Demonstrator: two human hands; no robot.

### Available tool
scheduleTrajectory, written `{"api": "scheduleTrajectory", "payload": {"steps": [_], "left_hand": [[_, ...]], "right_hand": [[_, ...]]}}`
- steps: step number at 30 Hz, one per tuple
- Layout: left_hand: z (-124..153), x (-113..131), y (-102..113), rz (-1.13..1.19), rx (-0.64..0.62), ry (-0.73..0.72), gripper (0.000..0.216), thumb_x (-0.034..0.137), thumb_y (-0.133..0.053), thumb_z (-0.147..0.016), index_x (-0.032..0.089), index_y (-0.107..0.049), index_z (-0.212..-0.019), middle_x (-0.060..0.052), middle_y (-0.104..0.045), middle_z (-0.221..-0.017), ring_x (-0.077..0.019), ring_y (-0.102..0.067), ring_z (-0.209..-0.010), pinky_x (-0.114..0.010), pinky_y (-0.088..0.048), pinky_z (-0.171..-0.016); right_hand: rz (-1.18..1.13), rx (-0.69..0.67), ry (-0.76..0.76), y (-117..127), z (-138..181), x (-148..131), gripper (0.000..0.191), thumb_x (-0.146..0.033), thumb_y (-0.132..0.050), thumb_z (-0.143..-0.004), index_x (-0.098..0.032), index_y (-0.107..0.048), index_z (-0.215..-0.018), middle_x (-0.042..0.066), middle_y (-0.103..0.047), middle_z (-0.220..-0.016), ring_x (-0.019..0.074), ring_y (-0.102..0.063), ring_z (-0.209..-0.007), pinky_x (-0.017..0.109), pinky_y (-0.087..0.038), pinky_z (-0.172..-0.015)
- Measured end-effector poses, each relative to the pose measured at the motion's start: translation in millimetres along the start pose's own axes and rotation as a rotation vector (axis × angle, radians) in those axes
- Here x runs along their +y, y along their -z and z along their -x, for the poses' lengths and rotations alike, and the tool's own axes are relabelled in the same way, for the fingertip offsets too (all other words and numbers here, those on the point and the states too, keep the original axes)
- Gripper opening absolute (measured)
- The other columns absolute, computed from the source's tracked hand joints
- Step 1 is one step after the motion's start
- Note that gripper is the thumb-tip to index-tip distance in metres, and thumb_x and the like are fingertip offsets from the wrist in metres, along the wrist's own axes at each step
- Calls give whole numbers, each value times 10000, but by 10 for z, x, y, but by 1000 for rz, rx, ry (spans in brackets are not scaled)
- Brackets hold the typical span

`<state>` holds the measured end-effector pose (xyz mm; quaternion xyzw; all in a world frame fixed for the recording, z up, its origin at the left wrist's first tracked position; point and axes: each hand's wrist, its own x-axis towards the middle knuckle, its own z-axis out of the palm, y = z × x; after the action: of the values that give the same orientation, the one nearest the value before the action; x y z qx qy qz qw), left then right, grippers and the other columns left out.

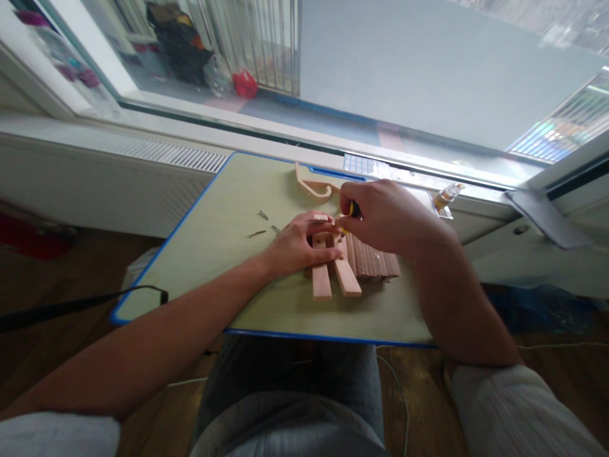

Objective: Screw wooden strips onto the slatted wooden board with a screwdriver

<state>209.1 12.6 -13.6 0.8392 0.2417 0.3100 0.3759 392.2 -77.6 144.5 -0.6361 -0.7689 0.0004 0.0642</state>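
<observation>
Two wooden slats [333, 282] lie side by side near the middle of the worktop [214, 254], a little to the right, and their near ends point toward the person. The left hand [304, 244] is laid over their far ends, with the fingers bent down and closed on the wood. The right hand [385, 216] is just beside it, closed into a fist around a tool [354, 208] with a yellow and black handle. The tip of the tool is hidden between the two hands.

A ribbed wooden block [375, 261] touches the slats on their right side, partly under the right wrist. Beyond the hands a curved wooden piece [311, 186] lies flat near the far edge. Some screws [263, 214] are scattered to the left of the left hand, apart from each other. On the window sill [476, 190] at the right lies a small tube [447, 195]. A black cable [118, 295] reaches the left corner of the worktop.
</observation>
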Motion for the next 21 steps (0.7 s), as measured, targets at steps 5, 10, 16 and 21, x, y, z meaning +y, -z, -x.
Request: {"api": "scheduleTrajectory", "payload": {"steps": [5,10,16,21], "left_hand": [[1,17,0,2,1,13,483,543,-916,-805,256,-856,-1189,-115,-704,-1477,-334,-652,-1414,-529,-477,-1307],[9,21,-3,2,4,21,489,539,-912,-803,260,-852,-1200,-109,-702,-1487,-335,-648,-1423,-526,-465,-1320],[12,17,-9,37,4,46,516,527,-926,-792,260,-840,-1225,-109,-706,-1488,-327,-666,-1409,-522,-485,-1304],[5,17,-4,6,3,28,495,540,-912,-808,260,-852,-1212,-107,-713,-1475,-324,-656,-1407,-530,-466,-1315]], "right_hand": [[26,6,-28,-35,-31,-26,252,-373,-593,-932,-222,-786,-989,81,-764,-854,208,-592,-743,372,-306,-675],[36,-20,-43,-19,-2,-22,306,-443,-590,-975,-221,-756,-1107,101,-776,-912,225,-605,-771,374,-296,-681],[-30,-94,34,28,54,4,220,-260,-614,-889,-218,-668,-1098,101,-762,-1051,220,-613,-874,351,-360,-715],[-92,-93,89,19,33,3,204,-189,-605,-848,-209,-651,-1046,83,-745,-1001,204,-592,-860,337,-381,-733]]}}
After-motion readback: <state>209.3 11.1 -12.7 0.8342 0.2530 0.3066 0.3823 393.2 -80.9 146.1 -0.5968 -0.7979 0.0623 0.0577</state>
